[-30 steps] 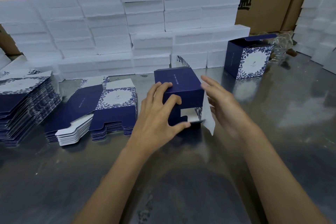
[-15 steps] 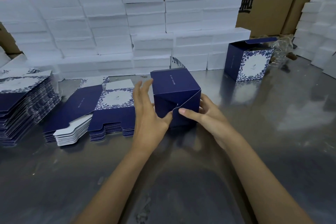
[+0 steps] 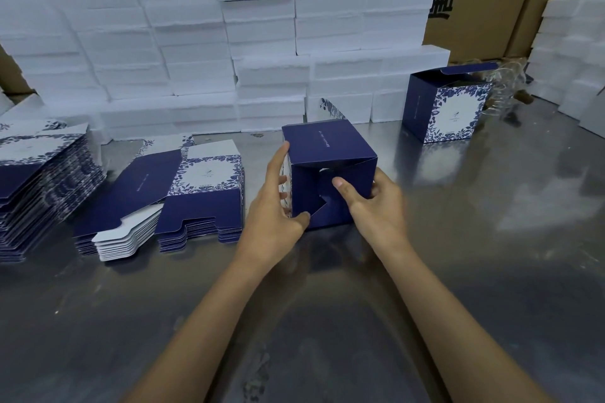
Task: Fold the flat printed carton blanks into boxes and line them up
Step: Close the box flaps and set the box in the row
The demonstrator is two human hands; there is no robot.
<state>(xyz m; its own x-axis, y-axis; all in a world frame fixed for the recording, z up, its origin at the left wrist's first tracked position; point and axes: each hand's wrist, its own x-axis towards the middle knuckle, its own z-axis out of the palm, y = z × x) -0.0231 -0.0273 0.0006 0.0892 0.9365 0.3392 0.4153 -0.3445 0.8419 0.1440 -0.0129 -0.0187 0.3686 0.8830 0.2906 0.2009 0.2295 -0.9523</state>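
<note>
**Two hands on the half-folded box**

Both of our hands are on the dark blue printed carton box [image 3: 327, 170] in the middle of the steel table [image 3: 491, 255]. Our left hand [image 3: 273, 206] braces the patterned left wall, fingers long up the side, thumb at the lower front corner. Our right hand [image 3: 373, 203] wraps the right edge, thumb pressing the blue bottom flaps on the face turned toward us. The flaps are not quite flat; a gap shows between them.

Just left sits a short stack of flat blue-and-white carton blanks [image 3: 183, 203], with a taller stack of the same blanks [image 3: 42, 186] at the left edge. Far right, well apart, stands a finished blue floral box [image 3: 448, 108], its lid open. Behind everything rises a wall of white foam blocks [image 3: 196, 42], with brown corrugated cartons [image 3: 491, 0] beyond.
</note>
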